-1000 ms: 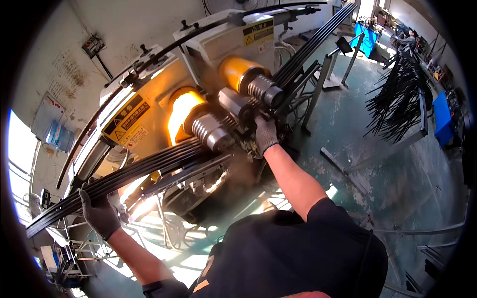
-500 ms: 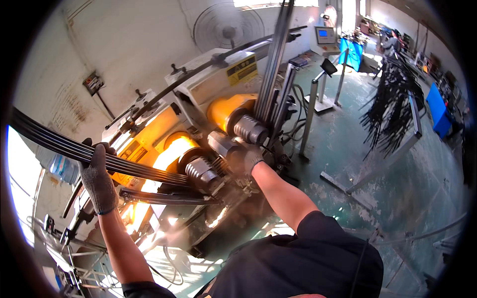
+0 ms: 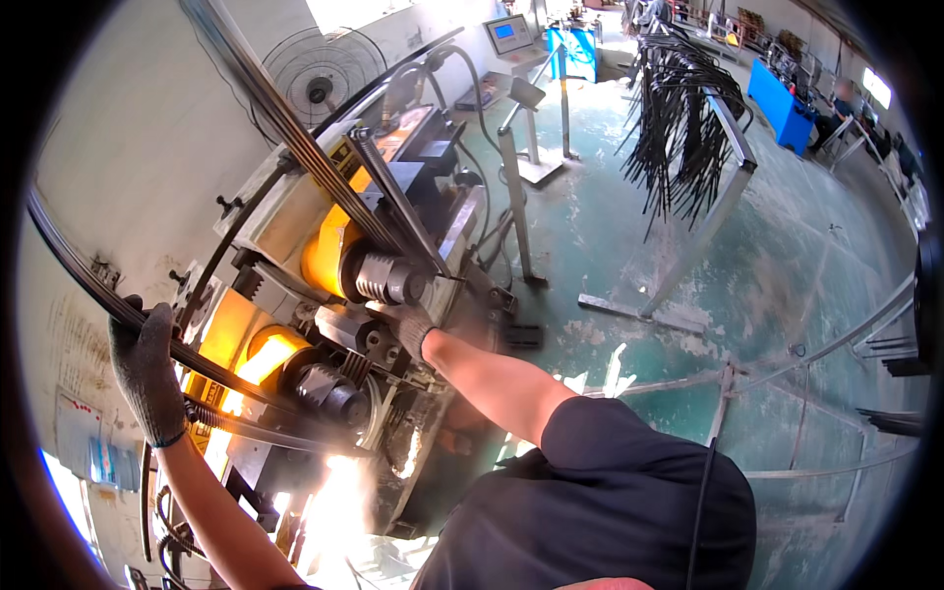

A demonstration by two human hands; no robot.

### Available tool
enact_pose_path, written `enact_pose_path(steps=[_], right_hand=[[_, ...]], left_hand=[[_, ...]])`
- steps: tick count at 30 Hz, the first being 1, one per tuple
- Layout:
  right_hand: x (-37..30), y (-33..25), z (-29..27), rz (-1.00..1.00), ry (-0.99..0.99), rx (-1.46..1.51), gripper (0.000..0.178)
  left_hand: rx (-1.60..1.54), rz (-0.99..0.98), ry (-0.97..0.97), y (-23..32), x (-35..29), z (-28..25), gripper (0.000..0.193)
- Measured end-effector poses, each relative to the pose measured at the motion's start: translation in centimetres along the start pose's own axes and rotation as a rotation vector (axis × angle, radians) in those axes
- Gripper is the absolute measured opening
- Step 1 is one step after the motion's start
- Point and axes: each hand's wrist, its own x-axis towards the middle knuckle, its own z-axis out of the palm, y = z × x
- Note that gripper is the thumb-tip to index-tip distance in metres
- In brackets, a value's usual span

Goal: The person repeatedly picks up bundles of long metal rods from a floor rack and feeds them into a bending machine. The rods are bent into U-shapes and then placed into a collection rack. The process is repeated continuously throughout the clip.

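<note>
My left hand (image 3: 147,372), in a grey knit glove, is closed around a bundle of long, thin dark metal bars (image 3: 231,379). The bars slope down to a grooved lower roller (image 3: 332,395) on a machine with yellow housings. My right hand (image 3: 411,328), gloved too, reaches in between that roller and the grooved upper roller (image 3: 389,278). Its visible fingers stretch out beside a metal block (image 3: 346,324); the far side of the hand is hidden. A second bundle of bars (image 3: 295,123) stands slanting behind the upper roller.
A wall fan (image 3: 318,90) is behind the machine. Black strips (image 3: 678,118) hang from a metal stand at the right. A control box (image 3: 511,35) and blue cabinets (image 3: 780,106) stand farther back. A person sits at the far right. Metal rails cross the lower right.
The view has swung right, so the machine sits farther left in the picture. My left hand still grips the bars. My right hand stays near the block, its fingers now showing more clearly.
</note>
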Motion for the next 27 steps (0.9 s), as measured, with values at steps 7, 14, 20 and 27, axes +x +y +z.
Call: enact_pose_path(steps=[7, 14, 20, 27], right_hand=[[-0.7, -2.0, -1.2, 0.021, -0.054, -0.208, 0.046], [-0.4, -0.9, -0.2, -0.045, -0.031, -0.322, 0.047], [0.0, 0.9, 3.2, 0.082, 0.093, 0.292, 0.032], [0.9, -1.0, 1.9, 0.692, 0.15, 1.379, 0.04]], left_hand=[[0.038, -0.015, 0.001, -0.6, -0.2, -0.7, 0.037], [0.015, -0.021, -0.004, -0.6, -0.2, -0.6, 0.038], [0.05, -0.018, -0.036, -0.3, 0.0, -1.2, 0.042], [0.22, 0.017, -0.026, -0.6, 0.0, -1.5, 0.046]])
